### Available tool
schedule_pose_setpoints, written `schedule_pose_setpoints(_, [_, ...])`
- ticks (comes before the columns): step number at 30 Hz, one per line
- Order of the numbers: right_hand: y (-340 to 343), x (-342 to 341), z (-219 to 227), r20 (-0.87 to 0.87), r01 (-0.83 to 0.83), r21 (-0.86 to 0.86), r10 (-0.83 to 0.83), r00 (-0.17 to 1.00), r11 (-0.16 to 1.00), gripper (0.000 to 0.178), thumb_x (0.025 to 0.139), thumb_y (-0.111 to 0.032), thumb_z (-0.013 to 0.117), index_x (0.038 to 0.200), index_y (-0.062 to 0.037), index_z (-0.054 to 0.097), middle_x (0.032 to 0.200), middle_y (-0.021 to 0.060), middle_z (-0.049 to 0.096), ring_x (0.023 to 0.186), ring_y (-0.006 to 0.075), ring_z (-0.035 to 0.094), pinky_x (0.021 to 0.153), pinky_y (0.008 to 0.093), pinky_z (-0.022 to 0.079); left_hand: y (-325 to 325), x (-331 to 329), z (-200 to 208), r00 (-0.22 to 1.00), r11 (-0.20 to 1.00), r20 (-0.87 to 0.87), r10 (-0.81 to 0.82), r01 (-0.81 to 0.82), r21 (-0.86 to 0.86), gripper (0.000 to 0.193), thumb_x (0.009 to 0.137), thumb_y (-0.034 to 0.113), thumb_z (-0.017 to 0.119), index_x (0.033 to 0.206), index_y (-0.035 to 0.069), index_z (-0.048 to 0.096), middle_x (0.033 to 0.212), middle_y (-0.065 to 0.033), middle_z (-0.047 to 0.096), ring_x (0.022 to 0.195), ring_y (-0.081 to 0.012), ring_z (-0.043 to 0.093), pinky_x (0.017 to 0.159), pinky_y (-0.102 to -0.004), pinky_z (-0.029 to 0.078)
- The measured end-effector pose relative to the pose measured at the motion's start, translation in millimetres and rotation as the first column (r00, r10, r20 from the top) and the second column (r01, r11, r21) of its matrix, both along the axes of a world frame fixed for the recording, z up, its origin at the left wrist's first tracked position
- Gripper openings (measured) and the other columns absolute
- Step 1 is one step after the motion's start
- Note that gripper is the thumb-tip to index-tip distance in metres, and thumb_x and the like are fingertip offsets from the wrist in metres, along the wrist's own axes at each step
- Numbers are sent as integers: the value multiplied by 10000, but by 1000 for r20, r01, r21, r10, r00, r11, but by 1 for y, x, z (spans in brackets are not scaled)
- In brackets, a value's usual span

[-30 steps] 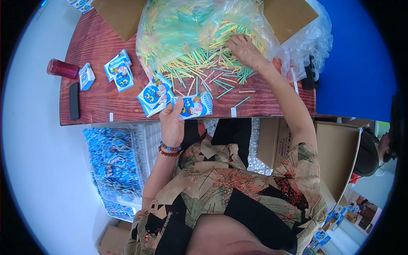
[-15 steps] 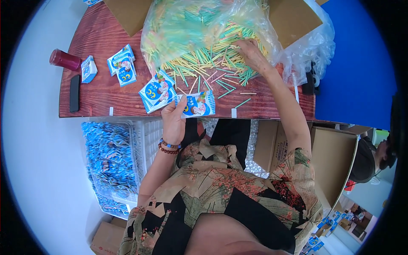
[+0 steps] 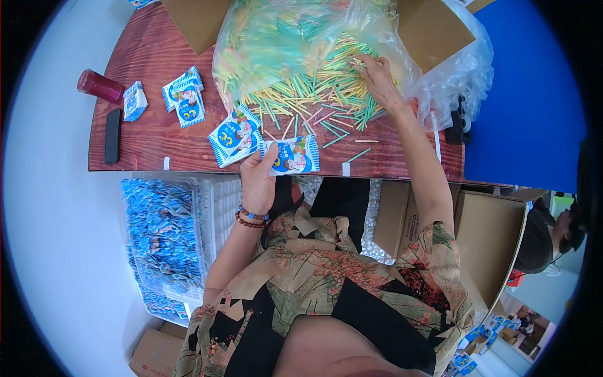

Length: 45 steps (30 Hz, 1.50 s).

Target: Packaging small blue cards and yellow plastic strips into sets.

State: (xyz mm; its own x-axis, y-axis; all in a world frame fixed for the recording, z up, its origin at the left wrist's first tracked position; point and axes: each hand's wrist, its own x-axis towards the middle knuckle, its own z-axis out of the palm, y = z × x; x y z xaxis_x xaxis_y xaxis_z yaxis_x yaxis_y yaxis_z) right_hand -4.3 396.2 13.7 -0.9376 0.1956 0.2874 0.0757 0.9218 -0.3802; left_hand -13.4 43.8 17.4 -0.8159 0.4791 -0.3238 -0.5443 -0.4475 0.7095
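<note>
My left hand (image 3: 257, 182) pinches a small blue-and-white packet (image 3: 295, 154) by its left end, just above the table's near edge. Touching it on the left lie overlapping packets (image 3: 235, 137) of the same kind. Over at the pile of thin pastel sticks (image 3: 339, 81), green, yellow and pink, is my right hand (image 3: 380, 81). Its fingers are bent together at the pile's right side; whether a stick is between them I cannot make out. A clear plastic bag (image 3: 270, 56) covers much of the pile, and several loose sticks (image 3: 333, 129) lie on the wood nearer me.
On the red-brown table (image 3: 144, 63) stand a red cup (image 3: 100, 86), a small packet stack (image 3: 134, 101), more packets (image 3: 186, 97) and a black oblong object (image 3: 112, 136). Cardboard flaps (image 3: 436, 31) flank the bag. Below left, a clear bin (image 3: 163, 232) holds many packets; an open carton (image 3: 487, 239) is below right.
My right hand has shifted slightly right at the pile, its fingers still bent over the sticks. My left hand keeps the packet in nearly the same place.
</note>
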Motion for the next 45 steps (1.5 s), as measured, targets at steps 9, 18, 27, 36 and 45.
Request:
schedule_pose_setpoints(9, [-42,-5,28,-251,-36,-383,-67,966,923,187,996,-188,480,1126,-55,501,988,118,643,932,263,577,947,428,410,-5,1,-1,1000,1000,6,-12,12,17,94,925,89,620,969,23,671,950,-25,687,834,-67,636,746,-237,504])
schedule_pose_setpoints(18, [-161,10,-2,-29,18,-868,-86,996,497,157,996,-129,468,1123,-38,462,971,77,600,1003,195,585,902,333,439,-7,-2,4,998,998,57,32,-35,52,86,913,85,635,983,45,666,971,-15,681,857,-77,634,775,-264,509])
schedule_pose_setpoints(27, [-151,13,-6,-51,10,-829,-93,994,559,232,1017,-234,428,1051,-22,514,1012,119,601,1058,296,564,989,411,376,-6,-3,8,996,993,74,46,-54,106,124,931,124,619,1014,37,650,985,-24,680,888,-104,648,808,-279,519])
schedule_pose_setpoints(36, [-196,10,68,-538,-613,-784,-389,747,-92,127,1019,-196,410,1072,-95,468,1013,143,618,1200,363,509,1037,497,367,24,-21,2,993,983,47,110,-116,144,128,958,151,581,974,48,655,965,-42,683,871,-113,651,788,-289,532])
schedule_pose_setpoints(45, [-204,14,63,-604,-630,-776,-298,739,10,116,1018,-189,408,1076,-104,462,1020,170,608,1186,375,509,1023,519,376,27,-20,12,995,979,9,103,-103,174,187,978,187,545,1016,31,643,1022,-61,679,906,-145,657,804,-316,530])
